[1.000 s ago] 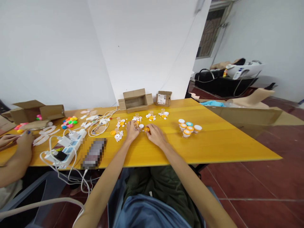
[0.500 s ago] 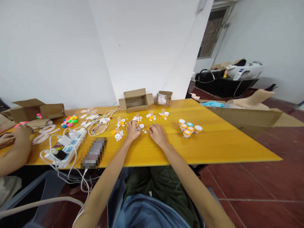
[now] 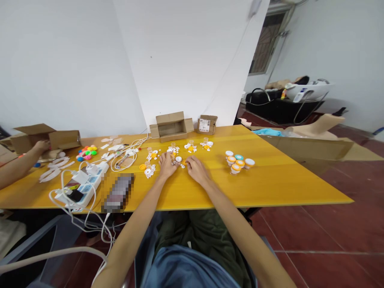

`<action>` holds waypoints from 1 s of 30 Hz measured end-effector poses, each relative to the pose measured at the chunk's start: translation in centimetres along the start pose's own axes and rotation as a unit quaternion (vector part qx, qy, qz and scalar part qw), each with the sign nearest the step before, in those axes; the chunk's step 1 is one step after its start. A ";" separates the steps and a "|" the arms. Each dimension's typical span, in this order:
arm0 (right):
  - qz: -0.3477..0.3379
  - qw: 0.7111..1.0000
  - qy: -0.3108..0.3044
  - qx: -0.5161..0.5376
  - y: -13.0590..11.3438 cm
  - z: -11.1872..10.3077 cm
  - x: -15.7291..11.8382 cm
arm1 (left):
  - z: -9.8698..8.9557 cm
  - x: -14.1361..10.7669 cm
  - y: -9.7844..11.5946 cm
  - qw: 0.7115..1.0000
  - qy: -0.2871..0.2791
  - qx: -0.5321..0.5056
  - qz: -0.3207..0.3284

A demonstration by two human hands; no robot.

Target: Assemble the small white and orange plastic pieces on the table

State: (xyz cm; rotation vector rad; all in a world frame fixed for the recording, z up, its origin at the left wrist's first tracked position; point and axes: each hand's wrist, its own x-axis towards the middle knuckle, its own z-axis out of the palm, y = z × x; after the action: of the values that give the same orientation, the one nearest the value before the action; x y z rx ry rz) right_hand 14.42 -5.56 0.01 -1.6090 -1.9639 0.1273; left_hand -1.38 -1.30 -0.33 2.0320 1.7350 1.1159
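Note:
Near the middle of the yellow table [image 3: 270, 184], my left hand [image 3: 167, 165] is closed around a small clear cup [image 3: 173, 157], partly hidden by the fingers. My right hand [image 3: 195, 168] pinches a small orange piece [image 3: 184, 162] just to the right of it. Between the hands sits a white round part [image 3: 179, 159]. Small white gear-like parts, orange discs [image 3: 143, 167] and clear cups lie in little groups left of and behind my hands. Several assembled cups with orange, white and teal tops [image 3: 235, 168] stand to the right.
An open cardboard box [image 3: 172, 130] and a smaller box [image 3: 207, 125] stand at the back. On the left are a power strip [image 3: 90, 186], a blurred phone [image 3: 118, 193], cables and colored balls [image 3: 87, 153]. Another person's hand [image 3: 43, 146] reaches into a box.
My right hand has shifted slightly left, and the orange piece shows more clearly at its fingertips. The other person's arm has moved up into the box at the far left.

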 end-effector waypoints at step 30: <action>-0.106 0.994 0.022 0.000 0.1 0.3 -0.2 | -0.3 -0.1 0.2 1.000 -0.002 -0.016 0.000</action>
State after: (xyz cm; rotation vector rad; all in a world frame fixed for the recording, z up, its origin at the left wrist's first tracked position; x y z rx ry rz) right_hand 14.34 -5.67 -0.37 -1.3812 -2.0858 0.0078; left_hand -1.44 -1.56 -0.07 2.0146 1.7040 1.1323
